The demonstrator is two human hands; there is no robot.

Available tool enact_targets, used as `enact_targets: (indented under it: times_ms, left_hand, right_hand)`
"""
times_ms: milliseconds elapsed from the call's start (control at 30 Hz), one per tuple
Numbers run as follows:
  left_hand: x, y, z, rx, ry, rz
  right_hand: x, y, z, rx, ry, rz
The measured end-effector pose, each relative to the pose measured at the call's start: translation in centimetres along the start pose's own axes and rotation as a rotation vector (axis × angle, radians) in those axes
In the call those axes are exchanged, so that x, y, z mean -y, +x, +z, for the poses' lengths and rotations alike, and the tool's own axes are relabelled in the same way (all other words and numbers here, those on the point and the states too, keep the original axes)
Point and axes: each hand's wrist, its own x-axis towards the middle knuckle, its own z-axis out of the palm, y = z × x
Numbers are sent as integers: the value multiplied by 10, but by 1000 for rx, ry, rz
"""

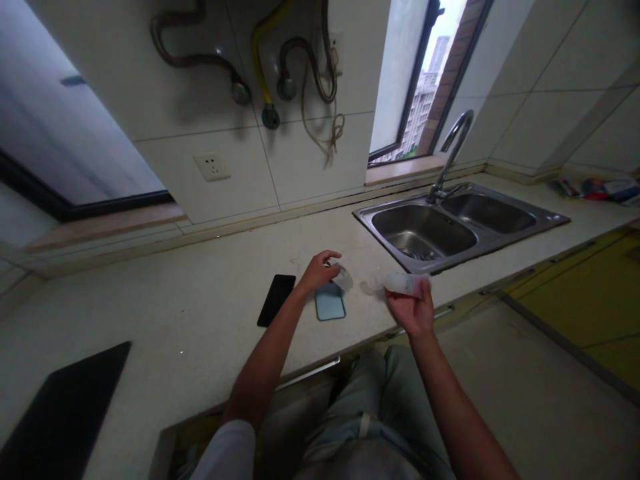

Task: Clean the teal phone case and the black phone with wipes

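Note:
My left hand (320, 269) is closed in a pinch on a thin, whitish, see-through piece of film or tissue (343, 277). It hovers over the upper end of a light-blue phone or phone case (330, 305) lying on the counter. A black phone (277, 300) lies just left of that, partly behind my left forearm. My right hand (414, 310), palm up, grips a pale, soft packet with a pink patch (406, 285) near the sink's front corner. Another wrinkled, see-through scrap (372, 287) shows at the packet's left end; whether they are joined, I cannot tell.
A steel double sink (425, 230) with a tall faucet (454, 150) is set in the pale counter (210, 287) at right. A black panel (65, 407) lies at the left. Pipes (200, 60) and a socket (212, 167) are on the wall. Colourful packets (600, 189) lie far right.

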Motion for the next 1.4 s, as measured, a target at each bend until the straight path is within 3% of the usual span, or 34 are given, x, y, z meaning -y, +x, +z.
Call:
enact_targets:
  times_ms: [167,367,567,667,800,900,1000,1100,1167,1233,1300,1400]
  left_hand:
    - [8,-3,-9,16,-504,-217]
    - [16,-13,-17,51,-597,-266]
    - [24,-13,-15,-82,-679,-246]
    - [24,-14,-13,-58,-778,-220]
    - [22,-17,-9,-57,-946,-227]
    - [22,-19,-5,-31,-1029,-229]
    - [25,-21,1,-23,-776,-185]
    - [28,-27,7,-69,-111,55]
    - [30,-33,10,-34,336,255]
    - [32,-39,14,39,646,373]
    - [32,-43,18,90,827,393]
    - [31,-44,25,102,927,350]
  right_hand:
    - [0,1,-1,0,-29,7]
    - [0,0,0,10,-76,27]
    - [0,-1,2,-10,-57,-4]
    - [-1,0,4,-34,-65,2]
    - [-6,0,15,-74,-72,1]
    - [-14,-6,30,-30,-75,-17]
    - [-25,-12,44,38,-84,-24]
    - [-33,-15,48,53,-85,-12]
    - [-34,-15,45,32,-82,-7]
    - [-32,-13,39,-2,-77,-11]
    - [-29,-11,31,-47,-63,-14]
    - [-23,-10,19,-102,-35,-12]
